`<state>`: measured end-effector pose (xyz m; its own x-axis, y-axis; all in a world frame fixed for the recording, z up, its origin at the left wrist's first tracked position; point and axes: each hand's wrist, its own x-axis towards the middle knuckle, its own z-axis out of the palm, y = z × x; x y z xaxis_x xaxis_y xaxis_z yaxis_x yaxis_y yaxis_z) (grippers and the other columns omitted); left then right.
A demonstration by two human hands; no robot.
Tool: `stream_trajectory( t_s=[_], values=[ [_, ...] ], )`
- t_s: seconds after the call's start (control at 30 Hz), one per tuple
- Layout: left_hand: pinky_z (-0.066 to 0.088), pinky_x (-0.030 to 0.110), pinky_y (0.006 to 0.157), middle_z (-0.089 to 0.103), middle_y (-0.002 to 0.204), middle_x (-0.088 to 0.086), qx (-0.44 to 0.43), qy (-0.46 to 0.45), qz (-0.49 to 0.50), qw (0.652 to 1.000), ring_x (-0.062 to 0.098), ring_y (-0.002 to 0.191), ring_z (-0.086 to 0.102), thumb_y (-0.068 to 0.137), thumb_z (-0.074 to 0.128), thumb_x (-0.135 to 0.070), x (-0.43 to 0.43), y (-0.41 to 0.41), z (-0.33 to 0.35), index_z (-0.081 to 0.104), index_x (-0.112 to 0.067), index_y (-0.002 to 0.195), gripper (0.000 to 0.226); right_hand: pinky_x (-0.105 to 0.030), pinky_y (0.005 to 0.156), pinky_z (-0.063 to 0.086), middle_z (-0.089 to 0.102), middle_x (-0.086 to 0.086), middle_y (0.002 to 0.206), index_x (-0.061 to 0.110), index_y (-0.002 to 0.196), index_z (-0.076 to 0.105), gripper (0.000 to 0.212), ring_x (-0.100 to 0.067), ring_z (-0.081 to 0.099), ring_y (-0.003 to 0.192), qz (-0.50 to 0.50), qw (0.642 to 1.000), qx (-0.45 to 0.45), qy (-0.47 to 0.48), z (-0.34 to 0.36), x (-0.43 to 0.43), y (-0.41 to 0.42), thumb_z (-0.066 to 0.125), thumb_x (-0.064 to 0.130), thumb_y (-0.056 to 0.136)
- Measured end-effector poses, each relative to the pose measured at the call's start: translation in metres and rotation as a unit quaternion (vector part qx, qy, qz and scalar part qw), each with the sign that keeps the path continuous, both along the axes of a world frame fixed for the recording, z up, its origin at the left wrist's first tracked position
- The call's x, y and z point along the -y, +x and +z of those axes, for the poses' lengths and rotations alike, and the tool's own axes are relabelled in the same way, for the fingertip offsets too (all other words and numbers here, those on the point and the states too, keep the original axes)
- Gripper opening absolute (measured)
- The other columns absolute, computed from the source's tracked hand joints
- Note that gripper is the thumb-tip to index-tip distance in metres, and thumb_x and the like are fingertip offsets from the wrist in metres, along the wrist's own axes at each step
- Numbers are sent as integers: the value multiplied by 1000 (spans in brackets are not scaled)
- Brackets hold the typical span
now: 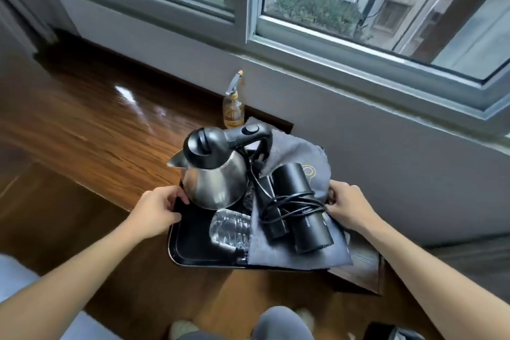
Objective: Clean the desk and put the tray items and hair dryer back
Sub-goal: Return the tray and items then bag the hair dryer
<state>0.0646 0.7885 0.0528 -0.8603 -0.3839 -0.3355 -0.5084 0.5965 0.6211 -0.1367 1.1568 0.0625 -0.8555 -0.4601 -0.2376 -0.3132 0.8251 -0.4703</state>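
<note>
Seen from the head: grips a black tray (193, 246) by both ends, over the right end of the wooden desk (96, 130); clasps the tray's left edge with the left hand (157, 211), thumb on top just beside the kettle's base; clasps the right edge with the right hand (349, 207), fingers curled over the rim and the grey cloth (298, 152) draped there; cannot tell whether resting on the desk or lifted off it; carries at the tray's far left corner a steel kettle (215, 176), upright, black lid and handle, spout to the left; carries at the near middle a clear plastic bottle (230, 229), lying flat, touching the cloth's edge; carries on the right half, atop the cloth, the black hair dryer (300, 201), lying down, cord (289, 204) wound round body and folded handle; beyond the tray's far edge, at the desk's back edge by the wall, a spray bottle (233, 110) of amber liquid, upright.
</note>
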Motion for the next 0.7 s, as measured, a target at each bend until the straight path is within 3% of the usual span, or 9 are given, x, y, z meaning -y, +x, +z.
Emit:
stream_trajectory(
  t_s=[0.13,0.27,0.4,0.5,0.7],
  values=[
    [61,46,64,62,80,5,-3,-4,11,1000,25,71,65,68,76,3,83,30,21,69,-30,83,37,-33,57,43,50,5,52,25,64,44,29,-22,42,58,19,1000,-1,8,8,89,22,68,15,75],
    [61,45,64,61,76,6,-4,-10,26,1000,20,63,62,67,75,4,162,53,38,69,-32,81,38,-26,57,41,54,6,54,28,65,49,27,-20,45,59,26,1000,13,-8,16,174,39,70,14,76],
    [60,44,65,60,72,4,6,-22,39,999,19,60,62,67,74,3,233,66,44,68,-33,81,39,-32,65,46,62,4,63,32,74,58,23,-22,58,67,54,998,14,-10,21,252,42,75,17,75],
    [59,43,64,60,71,5,3,-33,42,999,17,58,60,65,72,3,285,65,43,67,-34,79,40,-27,60,42,61,6,62,37,74,55,30,-15,57,63,65,998,6,-6,21,308,38,76,15,74],
    [43,20,55,58,61,-4,11,-47,25,999,7,56,54,65,72,0,394,43,28,64,-38,80,41,-33,60,43,59,12,64,35,69,51,33,-18,61,68,56,998,1,-8,3,409,26,75,13,74]
  ],
)
